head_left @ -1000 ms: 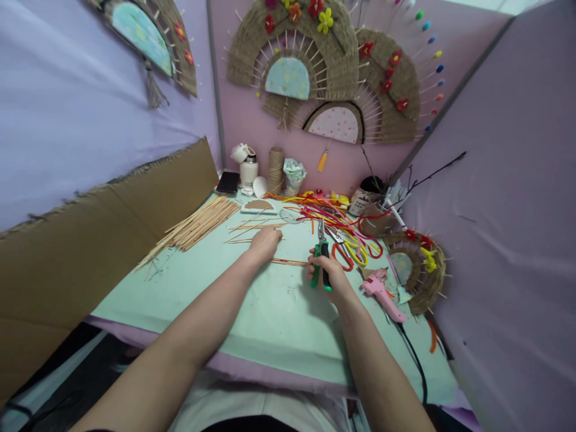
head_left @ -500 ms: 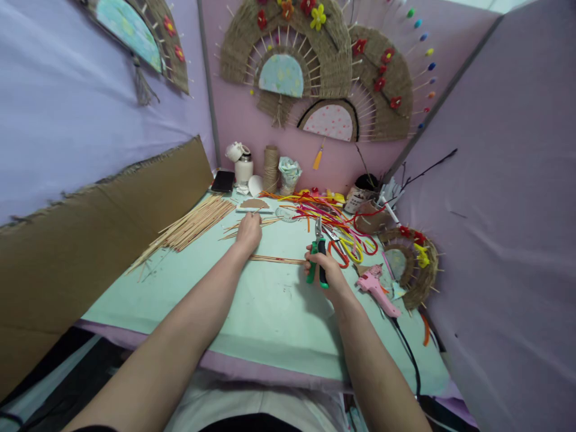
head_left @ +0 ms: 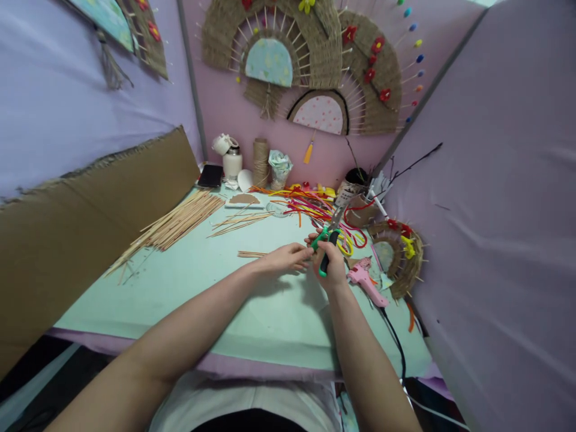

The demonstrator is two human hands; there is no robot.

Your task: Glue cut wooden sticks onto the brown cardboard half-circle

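Clamping pruners [head_left: 333,227] in right hand [head_left: 333,269]; cannot tell grip of left hand [head_left: 288,259]; seemingly partway, with some sticks [head_left: 250,254] apart and a pile [head_left: 177,222] left.

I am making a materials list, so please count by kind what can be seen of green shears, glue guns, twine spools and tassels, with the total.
Green shears: 1, in the right hand
Glue guns: 1
Twine spools: 1
Tassels: 3
Total: 6
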